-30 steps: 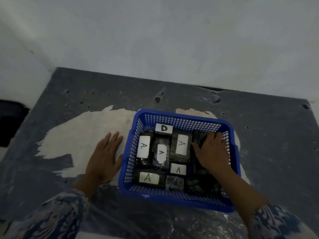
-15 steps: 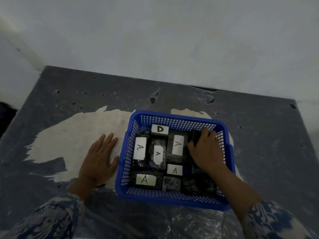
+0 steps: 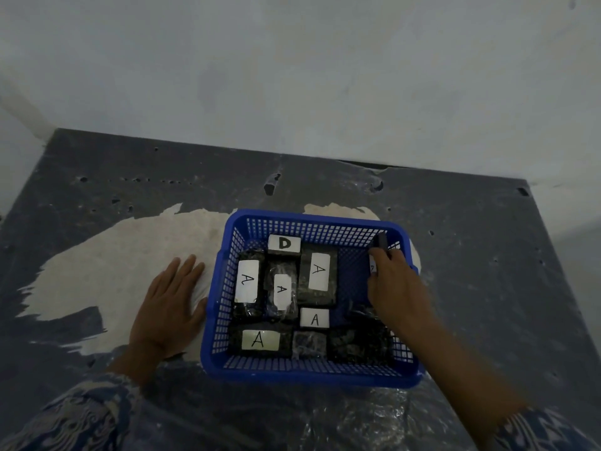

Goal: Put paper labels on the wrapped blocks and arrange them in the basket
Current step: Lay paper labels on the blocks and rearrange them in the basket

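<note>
A blue plastic basket (image 3: 214,323) stands on the dark table and holds several black wrapped blocks. Most carry white paper labels: one marked D (image 3: 284,244) at the back, others marked A (image 3: 318,271). Along the front, a small block (image 3: 309,344) and the dark blocks beside it show no label. My right hand (image 3: 395,288) is inside the basket at its back right corner, closed on a dark wrapped block (image 3: 381,239) tilted up against the wall, with a bit of white label showing by my fingers. My left hand (image 3: 169,304) lies flat on the table, just left of the basket.
The table top (image 3: 487,255) is dark grey with a large pale worn patch (image 3: 107,255) under my left hand. Crinkled clear plastic film (image 3: 357,418) lies at the near edge. A pale wall rises right behind the table.
My right hand has lifted a block up from the right side of the basket, baring the blue floor there. The left hand has stayed flat on the table.
</note>
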